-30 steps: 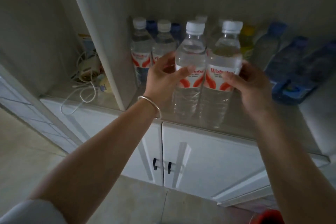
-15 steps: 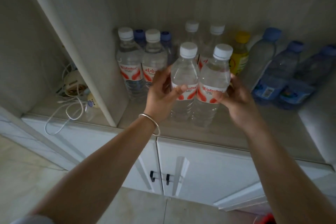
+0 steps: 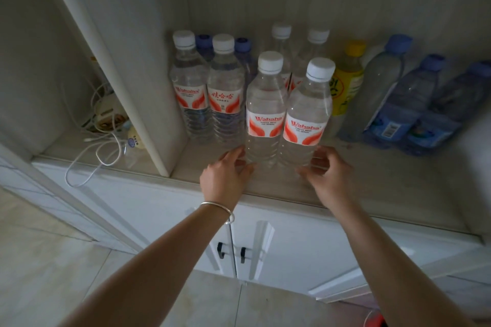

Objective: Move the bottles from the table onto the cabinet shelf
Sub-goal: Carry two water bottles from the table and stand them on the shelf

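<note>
you had both front bottles standing upright on the cabinet shelf. your left hand and right hand were loose-fingered at their bases, gripping nothing. next, probably: fetch more from the table.

Fig.: we see two front bottles upright on cabinet shelf, side by side; further bottles behind & left, more right; cables in left compartment.
</note>
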